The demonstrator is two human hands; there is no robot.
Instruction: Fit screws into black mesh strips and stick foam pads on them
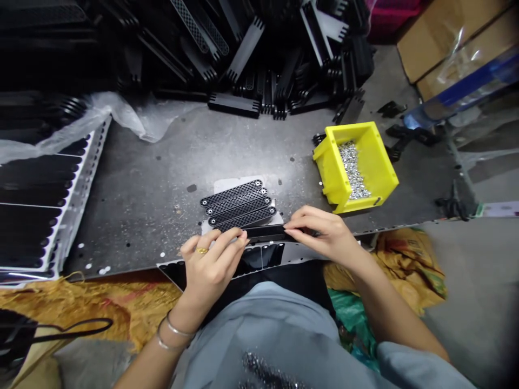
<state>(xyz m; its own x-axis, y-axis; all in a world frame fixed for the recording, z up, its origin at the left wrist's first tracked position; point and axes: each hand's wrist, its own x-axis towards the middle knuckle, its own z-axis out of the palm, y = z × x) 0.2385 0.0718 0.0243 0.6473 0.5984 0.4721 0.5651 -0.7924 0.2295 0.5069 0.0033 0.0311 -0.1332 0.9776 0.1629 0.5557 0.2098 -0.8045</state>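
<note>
Near the table's front edge, a long black plastic bar (265, 233) lies level between my two hands. My left hand (214, 259), with a ring on one finger, pinches at its left end. At its right end, the thumb and fingertips of my right hand (322, 231) are closed on it. Just beyond, several black bars with a lattice pattern (238, 203) and small metal pieces at their ends lie side by side on a pale pad (227, 185). A sheet of black adhesive strips (261, 258) is below my hands, partly hidden by the left one.
A yellow bin (385, 178) of small metal parts (353, 170) stands at the right. Many black plastic bars (245, 51) are heaped at the back. Sheets of black strips (34, 205) lie at the left under clear plastic film (121, 111). Cardboard boxes (450, 38) stand back right.
</note>
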